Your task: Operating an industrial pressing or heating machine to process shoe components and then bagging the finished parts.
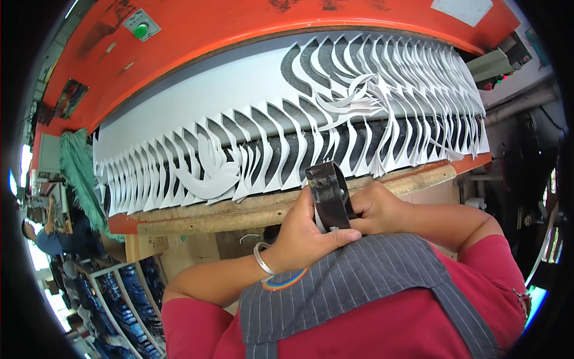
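A black, curved metal cutting die (330, 192) stands on edge between my hands, close to my chest. My left hand (304, 232) is closed round its left side and lower end, with the thumb across the bottom. Against the right side of the die, my right hand (378, 206) is curled; its fingertips are partly hidden behind the die. A few white bits show at the die's lower end. Just beyond lies white sheet material (191, 99) with rows of curved cutouts, leaving thin wavy strips. Loose white crescent pieces (221, 182) lie on it at the left.
A crumpled heap of white strips (362, 99) lies right of centre. A worn wooden edge (263, 212) runs along the near side. Behind stands an orange machine beam (227, 30) with a green button (141, 30). Green cloth (81, 167) hangs left; a person (51, 239) is farther off.
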The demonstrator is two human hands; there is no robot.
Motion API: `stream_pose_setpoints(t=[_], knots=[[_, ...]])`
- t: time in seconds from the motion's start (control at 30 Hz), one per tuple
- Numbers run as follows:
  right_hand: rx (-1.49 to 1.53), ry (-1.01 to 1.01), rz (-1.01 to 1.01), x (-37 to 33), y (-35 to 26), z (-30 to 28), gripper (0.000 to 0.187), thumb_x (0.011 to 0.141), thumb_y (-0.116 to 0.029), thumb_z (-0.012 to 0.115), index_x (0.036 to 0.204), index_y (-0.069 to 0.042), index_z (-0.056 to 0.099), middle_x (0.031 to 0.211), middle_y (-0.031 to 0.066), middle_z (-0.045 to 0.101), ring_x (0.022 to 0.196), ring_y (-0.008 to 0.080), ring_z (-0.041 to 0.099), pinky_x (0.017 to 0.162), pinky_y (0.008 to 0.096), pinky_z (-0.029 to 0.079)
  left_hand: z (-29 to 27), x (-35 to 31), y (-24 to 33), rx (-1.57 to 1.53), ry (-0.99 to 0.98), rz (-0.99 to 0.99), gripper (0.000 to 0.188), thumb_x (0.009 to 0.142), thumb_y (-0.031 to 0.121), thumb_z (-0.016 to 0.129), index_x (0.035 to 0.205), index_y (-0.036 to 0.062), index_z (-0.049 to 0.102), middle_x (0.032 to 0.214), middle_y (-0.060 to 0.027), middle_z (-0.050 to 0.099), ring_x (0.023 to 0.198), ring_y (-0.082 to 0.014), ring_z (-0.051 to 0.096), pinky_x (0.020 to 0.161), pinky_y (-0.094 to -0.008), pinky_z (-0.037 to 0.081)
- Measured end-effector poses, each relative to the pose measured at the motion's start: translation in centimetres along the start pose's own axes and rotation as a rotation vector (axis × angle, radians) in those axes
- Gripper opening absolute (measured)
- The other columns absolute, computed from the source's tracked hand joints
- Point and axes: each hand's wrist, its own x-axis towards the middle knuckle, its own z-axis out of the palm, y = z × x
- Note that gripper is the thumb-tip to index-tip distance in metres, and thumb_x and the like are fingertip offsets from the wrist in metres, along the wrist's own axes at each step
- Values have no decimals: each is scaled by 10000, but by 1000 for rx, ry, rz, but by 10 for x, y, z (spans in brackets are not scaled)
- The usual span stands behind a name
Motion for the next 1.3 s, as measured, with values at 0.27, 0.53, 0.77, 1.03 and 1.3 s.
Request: stream_pose_setpoints(t=[0.27,0.53,0.77,1.03,1.3], knots=[[-33,-24,45,24,6,-11,201,759,-171,667,687,13,629,524,102,557,460,129,528,463,292,420,7,14,-19,216,295,101,651,643,309,838,1046,-12,441,912,-88,583,814,-136,575,728,-277,480],[20,27,-377,41,27,-2,512,803,-454,649,969,18,538,783,141,568,694,261,575,636,352,451,-5,17,-20,-301,501,139,488,783,156,734,1121,13,413,999,-42,542,908,-108,543,790,-239,457],[65,65,-241,48,4,-8,467,795,-421,671,829,23,530,694,160,532,651,278,559,590,363,430,-38,2,1,-79,171,31,484,859,116,621,1254,3,366,1140,-62,514,1036,-122,490,918,-274,387],[-21,-200,-99,62,-42,-21,537,770,-502,658,917,11,605,798,176,614,732,309,634,631,360,496,-113,-35,57,927,-300,-67,185,821,63,551,987,-8,509,846,-184,562,777,-327,574,713,-371,458],[-52,142,264,86,-40,-56,500,808,-461,622,924,25,593,800,170,628,700,257,623,637,369,486,-244,-130,121,998,179,-817,358,868,209,503,1145,-15,472,913,-178,594,770,-266,602,716,-359,490]])
